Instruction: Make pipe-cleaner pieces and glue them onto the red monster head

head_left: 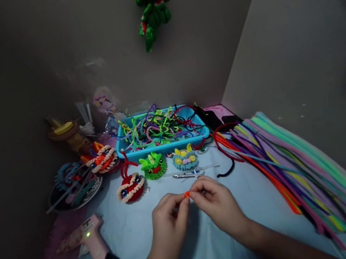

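A small bright orange piece [187, 194], perhaps a bit of pipe cleaner but too small to tell, is pinched between the fingertips of both hands above the blue cloth. My left hand [170, 216] grips it from the left with thumb and forefinger. From the right, my right hand [217, 204] pinches it the same way. Just beyond the hands lie scissors [189, 174] and a thin rod. Behind them sit a green pipe-cleaner animal head [153, 166], a light blue one with yellow ears [185, 158], and a red one with cream trim [131, 187].
A pink glue gun [96, 244] with a lit green light lies left, its cord running forward. Farther back stands a blue tray [163, 149] of tangled pipe cleaners. Long pipe-cleaner bundles [302, 169] cover the right side. A bowl [72, 203] holds odds and ends at left.
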Demonstrator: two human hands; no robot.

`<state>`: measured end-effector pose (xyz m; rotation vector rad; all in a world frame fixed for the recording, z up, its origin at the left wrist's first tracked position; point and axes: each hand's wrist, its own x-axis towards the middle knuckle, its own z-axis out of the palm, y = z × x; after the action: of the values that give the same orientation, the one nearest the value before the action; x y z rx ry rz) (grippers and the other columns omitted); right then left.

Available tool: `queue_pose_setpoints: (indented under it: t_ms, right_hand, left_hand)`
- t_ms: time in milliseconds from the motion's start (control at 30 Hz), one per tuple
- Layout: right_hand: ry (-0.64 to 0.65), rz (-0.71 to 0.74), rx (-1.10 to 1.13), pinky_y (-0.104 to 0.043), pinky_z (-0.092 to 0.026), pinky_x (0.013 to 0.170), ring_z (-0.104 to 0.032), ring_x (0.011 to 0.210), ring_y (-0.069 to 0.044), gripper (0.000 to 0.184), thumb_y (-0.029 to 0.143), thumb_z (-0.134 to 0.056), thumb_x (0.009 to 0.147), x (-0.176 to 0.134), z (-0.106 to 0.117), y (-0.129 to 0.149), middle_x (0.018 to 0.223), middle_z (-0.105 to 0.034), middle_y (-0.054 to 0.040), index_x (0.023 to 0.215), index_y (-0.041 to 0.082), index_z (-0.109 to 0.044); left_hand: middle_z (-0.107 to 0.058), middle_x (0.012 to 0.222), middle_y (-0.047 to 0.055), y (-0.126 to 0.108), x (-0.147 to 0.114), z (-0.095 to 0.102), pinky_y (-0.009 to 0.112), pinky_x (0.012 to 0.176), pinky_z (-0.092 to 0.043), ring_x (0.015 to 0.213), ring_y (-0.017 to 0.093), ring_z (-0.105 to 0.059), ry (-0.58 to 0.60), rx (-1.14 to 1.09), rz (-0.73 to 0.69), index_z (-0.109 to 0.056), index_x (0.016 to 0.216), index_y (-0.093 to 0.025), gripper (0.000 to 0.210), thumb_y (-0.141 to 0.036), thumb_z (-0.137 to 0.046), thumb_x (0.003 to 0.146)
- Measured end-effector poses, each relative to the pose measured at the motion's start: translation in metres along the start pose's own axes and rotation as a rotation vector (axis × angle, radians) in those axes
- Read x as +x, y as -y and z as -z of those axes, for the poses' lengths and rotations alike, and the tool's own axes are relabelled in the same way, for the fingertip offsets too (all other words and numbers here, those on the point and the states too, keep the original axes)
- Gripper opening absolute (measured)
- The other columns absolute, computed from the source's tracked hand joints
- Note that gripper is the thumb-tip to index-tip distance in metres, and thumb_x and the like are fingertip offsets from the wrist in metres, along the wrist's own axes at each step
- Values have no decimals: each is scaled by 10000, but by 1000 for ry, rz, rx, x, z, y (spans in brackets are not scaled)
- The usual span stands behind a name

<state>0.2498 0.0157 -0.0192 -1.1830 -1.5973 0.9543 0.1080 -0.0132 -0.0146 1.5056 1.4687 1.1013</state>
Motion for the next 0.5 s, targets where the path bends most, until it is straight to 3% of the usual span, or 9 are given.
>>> queue_pose_setpoints:
  t_ms: [167,300,400,500]
  right_hand:
    - [-72,421,-230,-277,-483,631,-560,709,-156,120,117,-508,849,-5,-2,-7,757,-570,-31,829,205,-587]
    - [-23,737,-394,-331,-487,653,-534,713,-181,241,72,-477,861,-4,3,-14,791,-591,-68,1053,167,-586]
    - [45,835,-420,-327,-480,618,-537,718,-188,354,51,-467,857,-2,6,-18,814,-606,-92,1195,134,-535]
    - [76,835,-388,-325,-488,638,-545,751,-189,433,20,-476,841,-3,7,-17,839,-606,-89,1252,155,-504]
  left_hand:
    - [-639,638,26,-4,1,-1,208,537,-413,576,120,-540,35,-245,229,-704,747,-142,213,-344,-637,758]
    - [-512,484,-34,1,2,0,179,400,-314,401,65,-410,58,-435,410,-660,718,-114,360,-474,-667,700]
    - [-469,457,-52,4,3,-1,167,370,-255,357,41,-359,51,-515,474,-614,666,-111,411,-518,-671,678]
    - [-462,476,-58,4,4,-2,156,375,-230,367,27,-335,46,-587,475,-587,667,-115,393,-498,-673,691]
